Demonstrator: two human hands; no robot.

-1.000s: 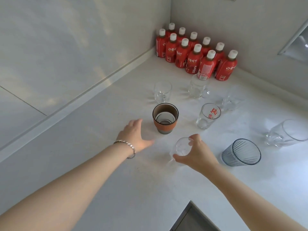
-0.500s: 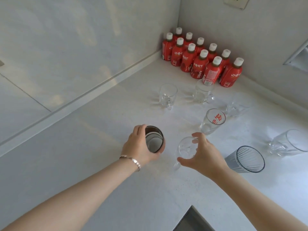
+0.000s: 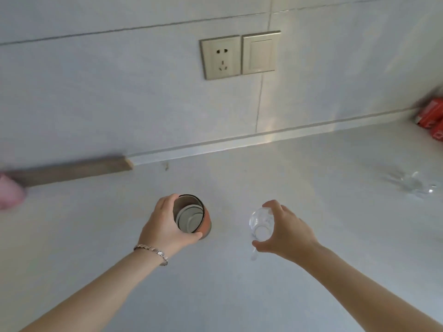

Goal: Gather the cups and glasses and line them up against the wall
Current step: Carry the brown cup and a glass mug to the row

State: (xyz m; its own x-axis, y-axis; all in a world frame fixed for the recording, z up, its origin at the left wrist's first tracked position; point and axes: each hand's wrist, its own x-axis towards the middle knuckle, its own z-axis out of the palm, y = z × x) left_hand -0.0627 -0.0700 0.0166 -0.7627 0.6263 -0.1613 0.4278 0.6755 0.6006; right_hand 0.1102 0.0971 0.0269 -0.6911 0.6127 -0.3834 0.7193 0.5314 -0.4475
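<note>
Head view: the orange cup (image 3: 191,218) is gripped around its side by the left hand (image 3: 165,227); at its 3 o'clock a clear glass (image 3: 261,222) is clasped by the right hand (image 3: 287,232). Both are held short of the wall (image 3: 119,92), judged carried for lining up. A blurred glass (image 3: 414,185) and red bottles (image 3: 431,118) at 2 o'clock are cropped; contact with the counter (image 3: 239,295) cannot be told.

The tabletop (image 3: 239,295) is looking smooth, pale and faintly glossy. The cup (image 3: 191,218) is showing a matt orange sleeve, the glass (image 3: 260,221) clear and shiny, the bracelet (image 3: 151,251) gleaming like metal.
</note>
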